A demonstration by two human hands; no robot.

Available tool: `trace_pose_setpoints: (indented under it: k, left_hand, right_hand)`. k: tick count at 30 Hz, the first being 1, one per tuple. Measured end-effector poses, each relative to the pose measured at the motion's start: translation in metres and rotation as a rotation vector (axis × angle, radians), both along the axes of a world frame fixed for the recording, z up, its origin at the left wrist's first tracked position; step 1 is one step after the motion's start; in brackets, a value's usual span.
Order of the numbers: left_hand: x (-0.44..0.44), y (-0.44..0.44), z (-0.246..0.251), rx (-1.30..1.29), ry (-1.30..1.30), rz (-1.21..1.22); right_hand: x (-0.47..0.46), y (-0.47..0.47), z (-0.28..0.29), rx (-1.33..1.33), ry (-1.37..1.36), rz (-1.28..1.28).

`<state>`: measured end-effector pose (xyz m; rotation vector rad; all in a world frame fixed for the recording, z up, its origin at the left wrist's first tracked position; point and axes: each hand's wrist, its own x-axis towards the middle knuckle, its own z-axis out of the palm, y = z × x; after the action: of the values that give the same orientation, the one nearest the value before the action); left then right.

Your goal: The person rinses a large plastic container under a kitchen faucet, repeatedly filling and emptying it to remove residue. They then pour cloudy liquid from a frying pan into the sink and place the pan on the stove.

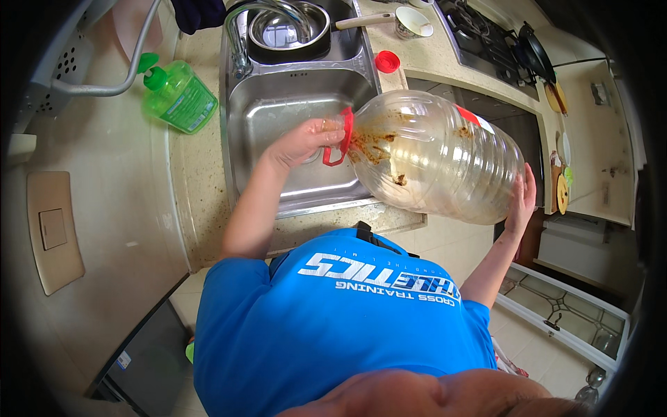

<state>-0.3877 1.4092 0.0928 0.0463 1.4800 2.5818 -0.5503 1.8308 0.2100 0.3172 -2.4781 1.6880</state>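
A large clear plastic jug [432, 156] lies on its side in the air, its neck over the sink basin and its base out to the right. Brown residue clings inside its shoulder. My left hand [307, 138] is wrapped around the neck, beside the red collar with its red carrying handle [333, 156]. At the far end, my right hand [521, 200] supports the ribbed base. Below the neck is the stainless steel sink [271, 172]. A red screw cap [387, 61] rests on the counter near the sink's right corner.
A green pump bottle [182, 99] stands left of the sink. The faucet [237, 47] arches over a metal bowl [289, 31] in the farther basin. A paper cup [413, 23] and the gas stove [479, 36] are at back right. An open white-framed glass door [563, 307] stands lower right.
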Motion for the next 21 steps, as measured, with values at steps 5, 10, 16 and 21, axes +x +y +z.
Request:
trace_pose_setpoints:
  k: [5,10,16,21]
  left_hand:
    - [-0.002,0.003,-0.007,0.103,0.003,0.031]
    - [-0.003,0.013,-0.013,0.068,-0.049,0.314]
    - [-0.005,0.034,-0.039,-0.099,0.05,0.784]
    - [-0.009,0.042,-0.033,0.465,-0.013,0.983]
  right_hand:
    - [0.001,0.001,-0.004,-0.012,-0.021,-0.022]
    - [-0.006,0.014,-0.014,-0.067,-0.036,-0.01]
    - [-0.003,0.012,-0.015,-0.074,-0.028,-0.025]
    - [0.001,0.012,-0.017,-0.034,-0.004,-0.071]
